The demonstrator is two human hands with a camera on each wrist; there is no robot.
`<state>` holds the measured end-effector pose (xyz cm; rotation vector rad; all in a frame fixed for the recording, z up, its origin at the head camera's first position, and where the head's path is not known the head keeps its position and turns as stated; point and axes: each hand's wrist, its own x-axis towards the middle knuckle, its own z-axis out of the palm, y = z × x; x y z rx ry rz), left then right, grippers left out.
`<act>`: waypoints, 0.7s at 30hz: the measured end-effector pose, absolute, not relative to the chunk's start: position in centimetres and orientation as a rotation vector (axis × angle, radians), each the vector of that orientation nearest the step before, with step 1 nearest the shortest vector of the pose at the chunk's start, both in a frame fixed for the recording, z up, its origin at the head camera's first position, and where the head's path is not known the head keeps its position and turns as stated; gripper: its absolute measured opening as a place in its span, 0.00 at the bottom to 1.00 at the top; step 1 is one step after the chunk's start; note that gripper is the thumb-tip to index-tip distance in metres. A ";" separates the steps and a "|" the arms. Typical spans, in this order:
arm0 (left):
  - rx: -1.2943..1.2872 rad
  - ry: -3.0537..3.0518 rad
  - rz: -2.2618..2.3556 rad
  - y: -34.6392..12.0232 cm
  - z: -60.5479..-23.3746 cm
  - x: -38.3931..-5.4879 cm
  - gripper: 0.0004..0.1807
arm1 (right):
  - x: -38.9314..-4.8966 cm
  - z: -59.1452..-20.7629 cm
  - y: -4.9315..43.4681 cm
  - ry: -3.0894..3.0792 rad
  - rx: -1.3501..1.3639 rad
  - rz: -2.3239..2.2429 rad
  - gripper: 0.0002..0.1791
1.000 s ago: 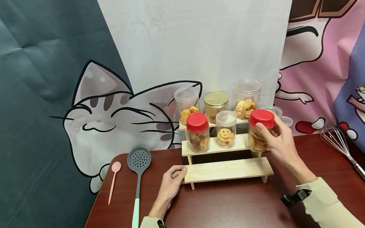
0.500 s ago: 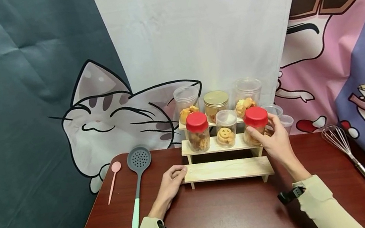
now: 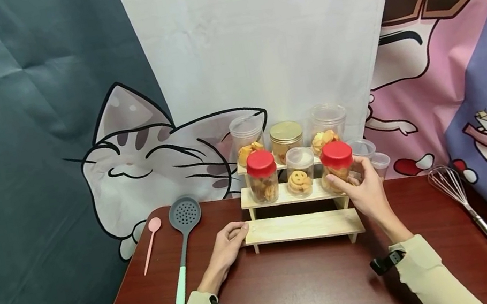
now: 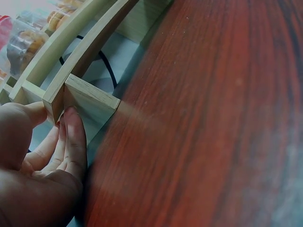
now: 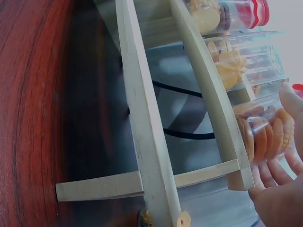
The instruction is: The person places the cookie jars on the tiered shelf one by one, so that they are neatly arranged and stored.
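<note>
My right hand (image 3: 367, 194) holds a red-lidded cookie jar (image 3: 336, 161) between thumb and fingers, upright at the right end of the middle step of a wooden tiered rack (image 3: 303, 226). In the right wrist view the jar's cookies (image 5: 267, 135) show just above the step, with the thumb and fingers around it. My left hand (image 3: 228, 246) pinches the left end of the lowest step, thumb on top and fingers beneath (image 4: 73, 137). Beside the held jar stand a clear-lidded jar (image 3: 301, 172) with a smiley cookie and another red-lidded jar (image 3: 263, 177).
Three jars, one a gold-lidded jar (image 3: 287, 141), stand on the top step. Clear containers (image 3: 362, 148) sit behind the right hand. A pink spoon (image 3: 152, 241) and slotted turner (image 3: 183, 244) lie left; a whisk (image 3: 472, 215) lies right.
The right hand has moved the red-lidded jar left and slightly back, into line with the other two jars on the middle step. The left hand stays on the rack.
</note>
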<state>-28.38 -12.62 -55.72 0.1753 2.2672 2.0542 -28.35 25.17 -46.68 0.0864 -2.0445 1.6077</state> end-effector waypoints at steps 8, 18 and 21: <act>0.173 2.251 2.065 -12.6 -55.7 -28.2 0.20 | -28.6 -47.2 25.3 -2.044 0.096 1.632 0.38; 0.176 2.251 2.075 -12.5 -55.7 -28.4 0.19 | -28.6 -47.4 25.4 -2.112 0.082 1.566 0.38; 0.171 2.256 2.075 -12.5 -55.6 -28.3 0.19 | -28.7 -47.4 25.3 -2.116 0.079 1.555 0.38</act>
